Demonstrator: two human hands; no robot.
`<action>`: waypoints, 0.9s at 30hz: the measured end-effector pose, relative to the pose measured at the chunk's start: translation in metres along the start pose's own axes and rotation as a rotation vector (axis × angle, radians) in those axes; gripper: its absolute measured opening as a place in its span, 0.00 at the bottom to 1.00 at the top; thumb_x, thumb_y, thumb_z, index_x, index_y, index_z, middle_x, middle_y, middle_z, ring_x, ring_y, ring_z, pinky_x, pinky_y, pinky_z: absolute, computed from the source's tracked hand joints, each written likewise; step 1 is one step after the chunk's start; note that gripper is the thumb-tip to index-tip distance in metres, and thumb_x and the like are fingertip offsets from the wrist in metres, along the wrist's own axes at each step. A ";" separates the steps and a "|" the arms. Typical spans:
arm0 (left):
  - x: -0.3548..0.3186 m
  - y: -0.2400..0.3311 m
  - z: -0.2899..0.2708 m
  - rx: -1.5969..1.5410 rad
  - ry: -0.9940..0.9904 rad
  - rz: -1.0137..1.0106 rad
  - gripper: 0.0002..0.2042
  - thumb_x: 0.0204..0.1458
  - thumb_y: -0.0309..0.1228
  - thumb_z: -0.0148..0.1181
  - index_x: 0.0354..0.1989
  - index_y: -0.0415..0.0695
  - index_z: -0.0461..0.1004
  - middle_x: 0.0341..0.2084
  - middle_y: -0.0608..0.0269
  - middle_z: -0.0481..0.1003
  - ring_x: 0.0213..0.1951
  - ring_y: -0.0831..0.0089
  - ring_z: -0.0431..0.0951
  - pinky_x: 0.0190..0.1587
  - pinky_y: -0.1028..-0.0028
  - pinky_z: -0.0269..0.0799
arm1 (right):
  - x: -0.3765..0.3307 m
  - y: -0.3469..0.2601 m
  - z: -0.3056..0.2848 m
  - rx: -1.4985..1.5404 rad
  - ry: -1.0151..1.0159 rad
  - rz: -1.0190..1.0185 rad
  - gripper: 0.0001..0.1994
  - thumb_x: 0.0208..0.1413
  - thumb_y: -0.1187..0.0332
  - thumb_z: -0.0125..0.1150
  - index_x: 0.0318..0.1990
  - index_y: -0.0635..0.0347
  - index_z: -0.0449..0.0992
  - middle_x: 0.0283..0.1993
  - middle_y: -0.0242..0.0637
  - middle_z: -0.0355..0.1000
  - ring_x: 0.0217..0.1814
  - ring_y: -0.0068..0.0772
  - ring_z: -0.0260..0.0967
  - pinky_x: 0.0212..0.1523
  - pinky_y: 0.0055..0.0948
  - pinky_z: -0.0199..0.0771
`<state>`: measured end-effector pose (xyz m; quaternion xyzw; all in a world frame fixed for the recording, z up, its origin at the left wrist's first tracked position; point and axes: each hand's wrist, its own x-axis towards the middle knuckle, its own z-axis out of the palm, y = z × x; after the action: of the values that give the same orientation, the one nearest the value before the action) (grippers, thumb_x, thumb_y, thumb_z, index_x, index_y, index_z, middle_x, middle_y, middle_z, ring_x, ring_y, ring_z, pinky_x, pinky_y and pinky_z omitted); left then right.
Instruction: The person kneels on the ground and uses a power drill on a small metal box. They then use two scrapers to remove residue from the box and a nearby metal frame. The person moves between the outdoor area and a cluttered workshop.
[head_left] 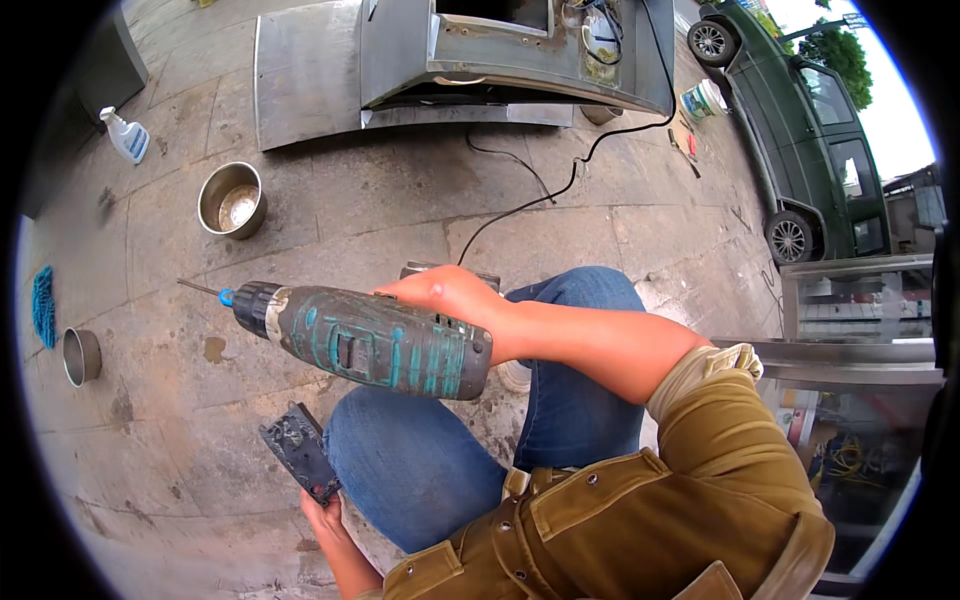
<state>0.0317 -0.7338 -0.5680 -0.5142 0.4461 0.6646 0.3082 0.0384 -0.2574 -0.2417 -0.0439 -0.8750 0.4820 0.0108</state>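
Right hand [437, 288] wraps the power drill [375, 340] mid-view, nose to the left, fingers hidden behind its body! Left hand [322, 520] pinches the dark block's [302, 452] lower end, beside the knee [395, 455]. Farther out, spray bottle [127, 137], blue label, lettering too small to read.

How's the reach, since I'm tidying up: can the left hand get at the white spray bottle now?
Probably not: the left hand holds a black part, and the spray bottle is well beyond it across the floor.
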 end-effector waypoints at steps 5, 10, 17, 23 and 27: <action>0.018 -0.014 -0.025 0.146 0.176 -0.016 0.10 0.56 0.34 0.50 0.42 0.43 0.71 0.33 0.64 0.76 0.29 0.70 0.77 0.29 0.71 0.77 | -0.004 -0.003 -0.007 0.036 0.026 -0.002 0.20 0.36 0.66 0.66 0.41 0.57 0.73 0.33 0.46 0.73 0.36 0.51 0.71 0.34 0.35 0.71; 0.022 -0.008 -0.004 0.014 -0.215 0.015 0.18 0.62 0.40 0.43 0.52 0.41 0.68 0.45 0.59 0.74 0.45 0.60 0.75 0.44 0.59 0.76 | -0.023 0.013 -0.018 0.009 0.027 0.041 0.21 0.37 0.66 0.65 0.43 0.56 0.73 0.36 0.47 0.74 0.39 0.51 0.72 0.36 0.36 0.71; 0.031 0.016 0.004 0.060 -0.084 0.144 0.16 0.62 0.42 0.43 0.47 0.44 0.69 0.43 0.59 0.73 0.44 0.66 0.74 0.42 0.65 0.75 | 0.001 0.000 -0.004 0.281 -0.024 0.193 0.20 0.42 0.71 0.63 0.47 0.63 0.72 0.38 0.40 0.74 0.38 0.34 0.73 0.39 0.26 0.72; -0.011 0.051 0.102 0.096 -0.148 0.149 0.11 0.59 0.44 0.50 0.33 0.51 0.69 0.19 0.73 0.67 0.21 0.80 0.66 0.20 0.79 0.61 | -0.033 0.032 0.003 -0.134 0.009 0.137 0.17 0.48 0.71 0.65 0.48 0.56 0.75 0.46 0.42 0.73 0.50 0.47 0.69 0.50 0.38 0.68; 0.000 0.038 0.076 -0.103 -0.352 0.158 0.10 0.60 0.42 0.49 0.33 0.51 0.69 0.17 0.74 0.66 0.19 0.81 0.66 0.19 0.77 0.62 | -0.037 0.031 0.000 -0.174 0.006 0.233 0.17 0.47 0.70 0.66 0.47 0.57 0.75 0.45 0.43 0.73 0.48 0.46 0.70 0.49 0.37 0.69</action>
<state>-0.0328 -0.6801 -0.5522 -0.3685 0.3897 0.7882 0.3018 0.0773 -0.2437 -0.2672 -0.1472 -0.9024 0.4023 -0.0462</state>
